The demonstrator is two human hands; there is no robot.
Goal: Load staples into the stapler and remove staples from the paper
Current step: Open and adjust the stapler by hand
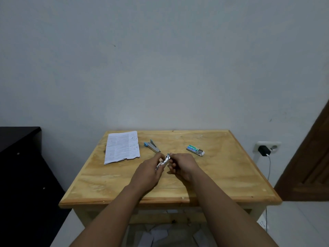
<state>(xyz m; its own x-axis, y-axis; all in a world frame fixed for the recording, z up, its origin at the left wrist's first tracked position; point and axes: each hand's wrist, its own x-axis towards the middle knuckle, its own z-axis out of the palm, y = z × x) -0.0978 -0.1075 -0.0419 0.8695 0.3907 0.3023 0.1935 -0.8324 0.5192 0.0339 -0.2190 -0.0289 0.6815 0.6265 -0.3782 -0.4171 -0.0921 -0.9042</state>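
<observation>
Over the middle of the wooden table [222, 177], both hands hold one shiny silver metal piece [164, 161]; I cannot tell whether it is a stapler part or a strip of staples. My left hand [147, 173] grips its lower end with curled fingers. My right hand [183, 165] pinches its upper end. Just behind the hands, a small stapler [151, 146] with a blue end lies on the table, its top raised. A sheet of printed paper [122, 147] lies at the back left. The green staple box [195, 150] lies at the back right, its drawer slid partly out.
The table stands against a plain wall. A black cabinet [19, 157] is close on the left. On the right are a wall socket with a black charger [264, 150] and its hanging cable, and a brown door [309, 163]. Paper scraps lie on the floor under the table.
</observation>
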